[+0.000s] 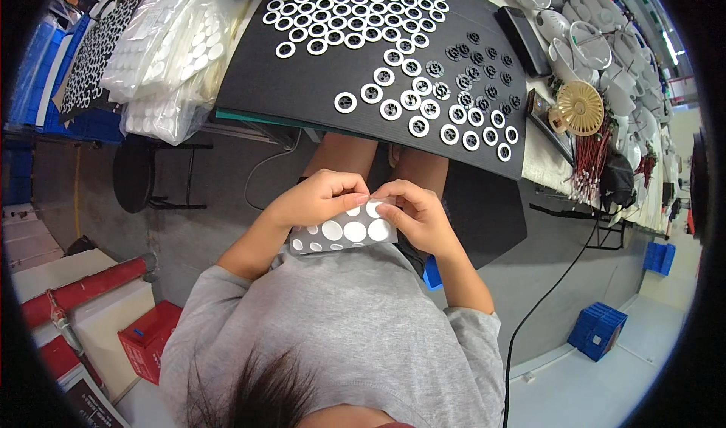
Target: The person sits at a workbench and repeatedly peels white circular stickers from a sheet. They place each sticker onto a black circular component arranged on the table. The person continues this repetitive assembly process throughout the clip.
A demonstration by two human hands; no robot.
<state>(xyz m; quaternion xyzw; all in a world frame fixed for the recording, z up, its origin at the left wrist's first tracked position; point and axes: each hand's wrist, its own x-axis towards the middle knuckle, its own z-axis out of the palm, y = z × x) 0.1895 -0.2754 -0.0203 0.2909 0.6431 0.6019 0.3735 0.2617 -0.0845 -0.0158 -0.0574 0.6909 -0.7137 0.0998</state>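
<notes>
Above my lap, I hold a clear sheet with rows of round white stickers point(332, 231). My left hand point(321, 199) pinches its upper edge, thumb and fingers together. On the sheet's right end, my right hand point(416, 215) is closed, with its thumb pressed on a white round near the top corner. The fingertips of both hands almost meet; whether a sticker is lifted between them I cannot make out. Beyond my hands is a black board point(310, 80) bearing many white rings with black centres point(345, 102). Several bare black round parts point(473, 72) lie at its right.
Plastic bags of white round stickers point(162, 57) lie left of the board. On the right are a black box point(524, 41), a small cream fan point(580, 107), red wires point(590, 159) and piled white housings point(605, 42). A black stool point(134, 172) stands below left.
</notes>
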